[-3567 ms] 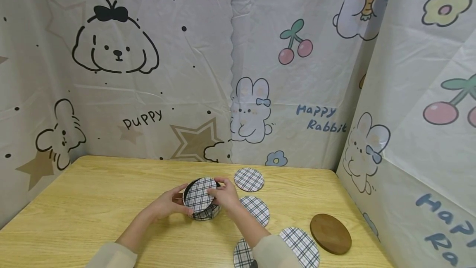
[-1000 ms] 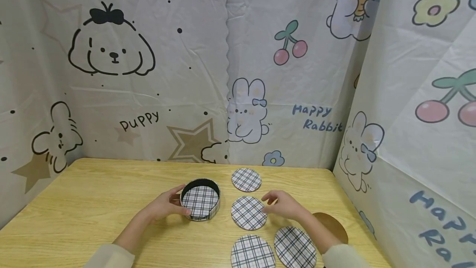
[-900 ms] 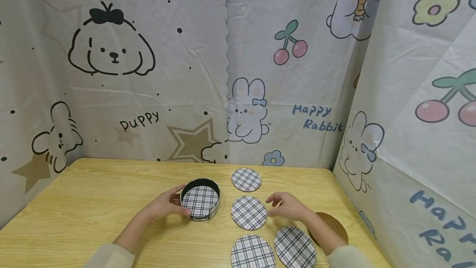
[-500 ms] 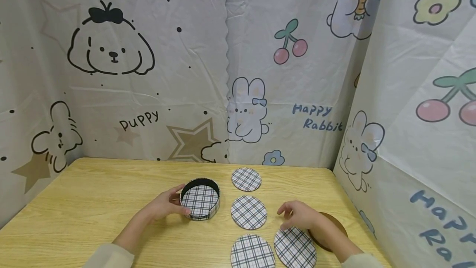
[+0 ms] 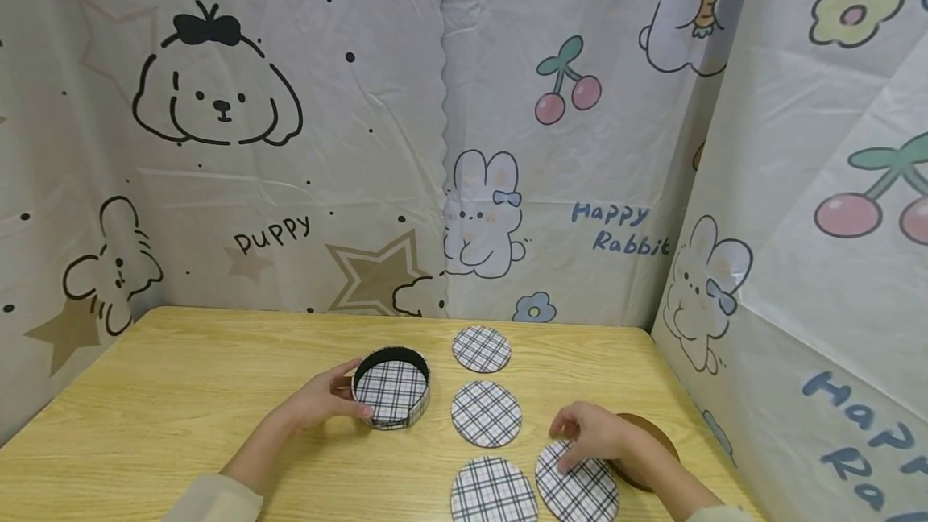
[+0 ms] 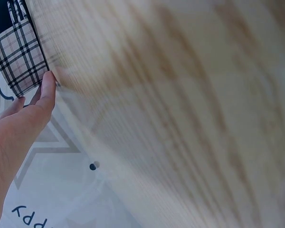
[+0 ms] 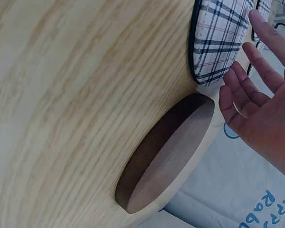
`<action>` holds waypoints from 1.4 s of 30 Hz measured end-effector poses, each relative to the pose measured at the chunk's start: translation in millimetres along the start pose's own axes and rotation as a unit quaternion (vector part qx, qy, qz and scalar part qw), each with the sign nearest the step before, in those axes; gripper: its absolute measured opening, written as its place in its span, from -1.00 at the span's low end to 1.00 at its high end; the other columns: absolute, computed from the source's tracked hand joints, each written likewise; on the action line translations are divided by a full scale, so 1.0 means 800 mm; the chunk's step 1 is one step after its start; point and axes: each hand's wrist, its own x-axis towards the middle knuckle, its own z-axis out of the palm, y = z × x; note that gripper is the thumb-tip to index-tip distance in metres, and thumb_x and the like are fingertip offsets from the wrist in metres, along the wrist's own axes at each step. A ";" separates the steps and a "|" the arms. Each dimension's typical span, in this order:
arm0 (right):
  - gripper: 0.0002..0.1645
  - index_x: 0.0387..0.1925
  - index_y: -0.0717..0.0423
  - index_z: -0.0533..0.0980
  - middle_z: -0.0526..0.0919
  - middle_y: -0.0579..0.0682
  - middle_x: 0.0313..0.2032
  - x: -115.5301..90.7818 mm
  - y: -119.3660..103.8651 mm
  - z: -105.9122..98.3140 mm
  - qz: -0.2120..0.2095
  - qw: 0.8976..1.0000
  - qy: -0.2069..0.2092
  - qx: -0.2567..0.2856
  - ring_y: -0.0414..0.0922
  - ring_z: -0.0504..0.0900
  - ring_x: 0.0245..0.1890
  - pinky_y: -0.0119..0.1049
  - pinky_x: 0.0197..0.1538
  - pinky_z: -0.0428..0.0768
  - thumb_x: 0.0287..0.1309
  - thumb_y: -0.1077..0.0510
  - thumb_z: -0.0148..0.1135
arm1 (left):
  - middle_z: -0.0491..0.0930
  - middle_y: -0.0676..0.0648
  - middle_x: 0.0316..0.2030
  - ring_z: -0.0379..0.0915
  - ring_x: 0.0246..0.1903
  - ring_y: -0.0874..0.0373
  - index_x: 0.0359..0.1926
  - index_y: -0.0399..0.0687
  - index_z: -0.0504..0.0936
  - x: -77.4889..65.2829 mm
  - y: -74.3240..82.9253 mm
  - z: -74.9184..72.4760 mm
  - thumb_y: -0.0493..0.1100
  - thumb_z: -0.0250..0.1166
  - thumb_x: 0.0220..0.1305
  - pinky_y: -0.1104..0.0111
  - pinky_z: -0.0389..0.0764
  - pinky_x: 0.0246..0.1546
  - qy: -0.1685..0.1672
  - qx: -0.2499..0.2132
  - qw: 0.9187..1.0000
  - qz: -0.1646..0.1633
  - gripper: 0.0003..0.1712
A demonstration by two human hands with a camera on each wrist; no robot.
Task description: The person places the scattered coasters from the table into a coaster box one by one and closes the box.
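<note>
On the left, my left hand grips the side of a round plaid coaster holder with a black inner wall. A plaid coaster lies inside it. In the left wrist view the fingers and thumb reach around the plaid wall of the holder. My right hand hovers over the near right plaid coaster, its fingers apart and loosely bent. In the right wrist view the fingertips are close to the edge of that coaster; whether they touch it I cannot tell.
Three more plaid coasters lie in a column: a far one, a middle one and a near one. A round brown wooden disc lies partly behind the right forearm. Printed curtains border the wooden table.
Earlier, both hands were at the holder with a coaster over it; that coaster now lies inside. My right hand has moved right and nearer, over the near right coaster. The left hand stays put.
</note>
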 end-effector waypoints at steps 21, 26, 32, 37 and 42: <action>-0.54 -0.29 0.12 0.51 0.39 0.03 -0.30 0.000 0.006 -0.003 -0.002 1.000 -0.025 -0.004 -0.08 0.35 -0.25 -0.30 -0.20 0.39 -0.32 0.23 0.56 | 0.29 -0.49 0.20 0.42 0.10 -0.10 0.42 -0.30 -0.08 0.002 0.002 -0.002 -0.07 0.47 -0.03 0.08 0.48 0.13 -0.002 0.010 1.000 -0.007 0.17; -0.54 -0.31 0.17 0.49 0.44 0.02 -0.32 0.001 0.010 -0.007 0.000 1.000 -0.025 0.019 -0.09 0.36 -0.28 -0.34 -0.26 0.36 -0.33 0.26 0.55 | 0.29 -0.50 0.20 0.41 0.10 -0.13 0.42 -0.32 -0.08 0.001 0.002 -0.001 -0.10 0.46 -0.01 0.06 0.46 0.14 -0.006 0.009 1.000 -0.006 0.15; -0.54 -0.31 0.21 0.47 0.50 0.00 -0.35 0.000 0.011 -0.012 0.006 0.999 -0.026 0.047 -0.11 0.41 -0.30 -0.34 -0.26 0.40 -0.30 0.26 0.54 | 0.32 -0.49 0.18 0.41 0.11 -0.19 0.42 -0.31 -0.06 0.000 0.000 -0.001 -0.17 0.46 -0.02 0.03 0.46 0.12 0.003 0.002 1.000 -0.005 0.12; -0.56 -0.30 0.23 0.45 0.49 0.00 -0.37 0.003 0.014 -0.016 0.005 0.996 -0.027 0.090 -0.12 0.41 -0.31 -0.36 -0.26 0.40 -0.24 0.24 0.50 | 0.32 -0.48 0.19 0.40 0.11 -0.17 0.42 -0.30 -0.06 0.000 0.000 0.000 -0.16 0.46 -0.02 0.04 0.46 0.13 0.003 -0.001 1.000 -0.009 0.13; -0.57 -0.28 0.20 0.41 0.45 -0.03 -0.40 0.004 0.018 -0.019 0.019 0.991 -0.036 0.131 -0.13 0.40 -0.33 -0.32 -0.25 0.35 -0.19 0.24 0.47 | 0.31 -0.48 0.19 0.40 0.11 -0.17 0.42 -0.30 -0.06 0.001 -0.001 -0.001 -0.15 0.47 -0.02 0.04 0.46 0.13 0.003 -0.001 1.000 -0.010 0.13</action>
